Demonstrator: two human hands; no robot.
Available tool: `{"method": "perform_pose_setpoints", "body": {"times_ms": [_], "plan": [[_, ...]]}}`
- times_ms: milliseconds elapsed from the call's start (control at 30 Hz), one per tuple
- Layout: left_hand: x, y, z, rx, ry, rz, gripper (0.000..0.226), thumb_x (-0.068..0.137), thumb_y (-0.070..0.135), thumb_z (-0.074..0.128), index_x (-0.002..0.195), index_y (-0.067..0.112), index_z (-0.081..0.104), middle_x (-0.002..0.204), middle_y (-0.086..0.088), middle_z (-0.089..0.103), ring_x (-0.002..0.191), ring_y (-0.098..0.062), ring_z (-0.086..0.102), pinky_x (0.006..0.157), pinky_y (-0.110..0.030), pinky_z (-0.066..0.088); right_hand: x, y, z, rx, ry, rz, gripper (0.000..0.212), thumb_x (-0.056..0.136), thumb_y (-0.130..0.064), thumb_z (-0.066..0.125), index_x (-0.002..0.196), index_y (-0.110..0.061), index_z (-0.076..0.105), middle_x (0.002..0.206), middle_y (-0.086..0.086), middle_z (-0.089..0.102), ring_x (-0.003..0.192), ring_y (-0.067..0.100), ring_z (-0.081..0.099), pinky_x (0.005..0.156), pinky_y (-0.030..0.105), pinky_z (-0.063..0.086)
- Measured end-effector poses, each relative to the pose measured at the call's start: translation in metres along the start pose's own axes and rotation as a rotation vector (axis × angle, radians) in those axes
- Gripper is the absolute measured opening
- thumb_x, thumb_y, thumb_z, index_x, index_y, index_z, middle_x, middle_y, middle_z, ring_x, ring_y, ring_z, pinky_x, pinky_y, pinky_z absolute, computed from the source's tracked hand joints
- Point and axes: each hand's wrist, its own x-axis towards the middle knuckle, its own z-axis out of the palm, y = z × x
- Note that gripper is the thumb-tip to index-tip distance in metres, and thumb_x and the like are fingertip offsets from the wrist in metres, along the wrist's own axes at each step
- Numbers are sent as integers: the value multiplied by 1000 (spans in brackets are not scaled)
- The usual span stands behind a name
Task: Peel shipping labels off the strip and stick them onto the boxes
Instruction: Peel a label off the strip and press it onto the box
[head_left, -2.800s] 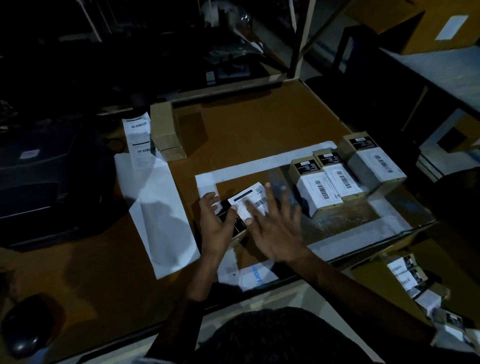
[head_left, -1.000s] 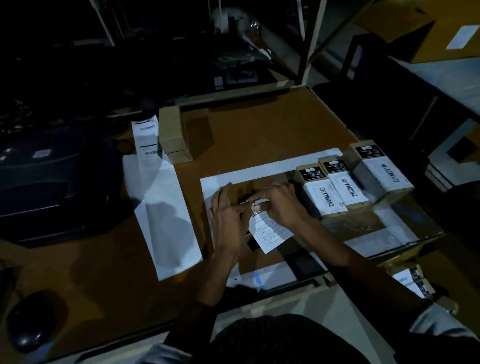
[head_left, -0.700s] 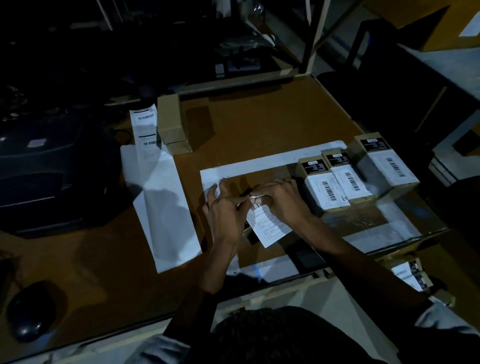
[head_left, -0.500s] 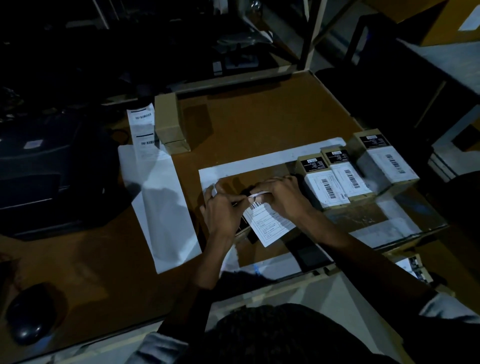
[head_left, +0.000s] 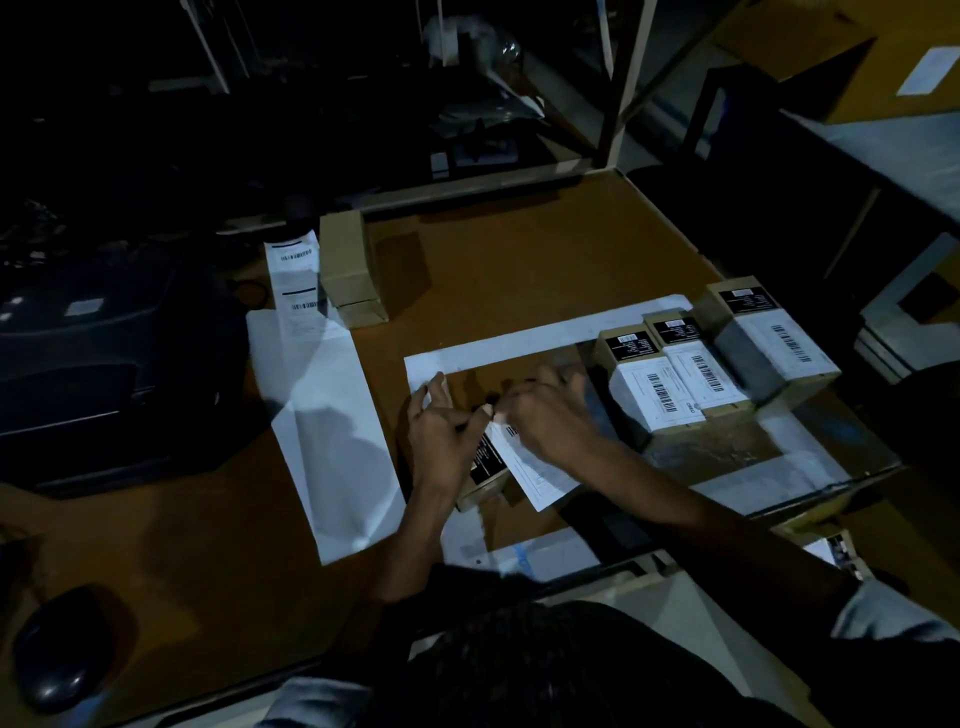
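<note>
Since the frame half a second back, the hands have barely shifted; the label (head_left: 537, 467) hangs a little lower over the box (head_left: 485, 470). The left hand (head_left: 441, 434) and right hand (head_left: 550, 415) meet fingertip to fingertip, both pinching the label's far edge, other fingers loosely spread. The box lies under the left hand's palm. Just right of the right hand stand three labelled boxes (head_left: 675, 384); well left and beyond the left hand lies the label strip (head_left: 298, 283).

Matt brown cardboard boxes (head_left: 653, 385), white paper labels (head_left: 532, 465), smooth brown wooden-looking table (head_left: 519, 260).
</note>
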Motion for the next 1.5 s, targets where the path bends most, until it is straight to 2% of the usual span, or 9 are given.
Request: {"method": "perform_pose_setpoints", "body": {"times_ms": [167, 433, 567, 767, 900, 1100, 1233, 1400, 1500], "plan": [[4, -7, -1, -1, -95, -53, 25, 90, 36, 71, 79, 17, 82, 160, -5, 33, 152, -22, 15, 117, -40, 27, 3, 34, -18, -25, -12, 131, 25, 94, -28, 60, 115, -40, 70, 139, -3, 55, 133, 31, 30, 101, 53, 25], [2, -11, 2, -116, -54, -54, 33, 89, 33, 71, 65, 11, 78, 119, -12, 71, 149, -14, 26, 117, -47, 28, 1, 3, -22, 42, -73, 71, 26, 97, -27, 59, 116, -42, 70, 134, -10, 59, 134, 27, 34, 105, 50, 21], [3, -15, 4, -49, -64, -90, 32, 89, 43, 68, 69, 21, 79, 142, -5, 57, 151, -16, 18, 116, -36, 26, 6, 36, -32, 16, -53, 173, 24, 95, -27, 61, 108, -43, 73, 125, -8, 65, 128, 27, 40, 107, 53, 22], [5, -15, 5, -43, -51, -68, 32, 90, 36, 68, 68, 17, 79, 145, -9, 54, 150, -21, 24, 117, -43, 29, 7, -10, -10, 76, -93, 67, 21, 98, -26, 60, 108, -39, 72, 124, -10, 66, 133, 24, 43, 109, 52, 18], [5, -25, 8, 25, -58, -68, 50, 86, 63, 54, 72, 22, 79, 134, -5, 65, 148, -17, 29, 116, -44, 30, 1, 29, -22, 50, -52, 159, 25, 98, -28, 57, 112, -44, 71, 128, -5, 65, 133, 30, 43, 113, 54, 22], [6, -29, 9, 140, -67, -121, 60, 87, 76, 43, 62, 29, 69, 114, -11, 73, 136, -24, 45, 115, -49, 30, 8, 43, -22, 201, 14, 261, 18, 93, -13, 58, 91, -18, 76, 101, 5, 74, 94, 25, 69, 80, 35, 55], [0, -4, -2, 301, -49, -33, 38, 93, 54, 57, 85, 25, 79, 140, -4, 60, 138, -26, 41, 105, -51, 40, 0, 55, -1, 338, 136, 243, 17, 90, -11, 63, 102, -15, 74, 97, 9, 73, 90, 29, 70, 77, 42, 59], [-9, 17, -3, 404, -46, 249, 13, 89, 15, 69, 97, 19, 79, 104, -5, 75, 99, -27, 66, 85, -47, 52, -23, 68, 1, 477, 261, -65, 45, 85, 12, 63, 124, -10, 69, 120, 10, 71, 105, 15, 63, 93, 28, 52], [-22, 29, 9, 451, -45, 269, 13, 85, 16, 72, 96, 18, 80, 97, -4, 77, 87, -23, 69, 82, -44, 54, -30, 75, -4, 476, 213, -204, 31, 88, 1, 69, 118, -7, 73, 123, 10, 70, 110, 19, 63, 97, 23, 44]]}}
